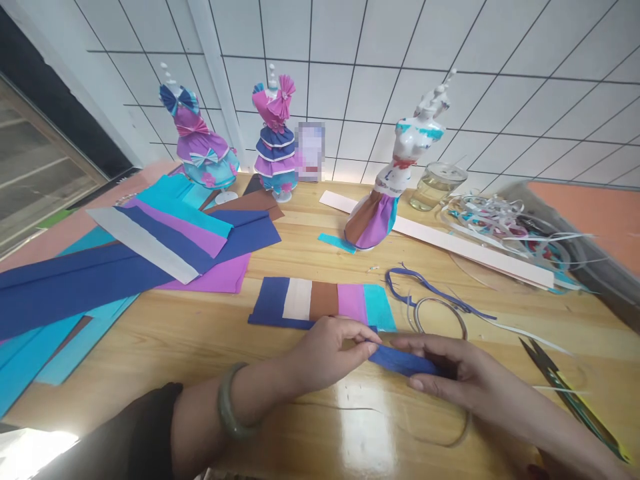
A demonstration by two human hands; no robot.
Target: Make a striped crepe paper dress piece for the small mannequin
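Observation:
A folded blue strip [404,360], of fabric or crepe paper, lies between my two hands just above the wooden table. My left hand [333,350] pinches its left end between thumb and fingers. Around its right part the fingers and thumb of my right hand [455,370] are closed. Right behind my left hand rests a flat panel [324,300] with blue, white, brown, purple and turquoise bands and a blue lower edge. A roll of clear tape [465,327] stands partly hidden behind my right hand.
Three small dress forms stand at the back, the nearest in a striped skirt [375,220]. Coloured sheets [150,260] pile up at left. Yellow-handled snips [570,390] lie at right, near blue scraps [430,287]. Behind are a white strip [470,248], a glass jar [437,187] and tangled trimmings [500,220].

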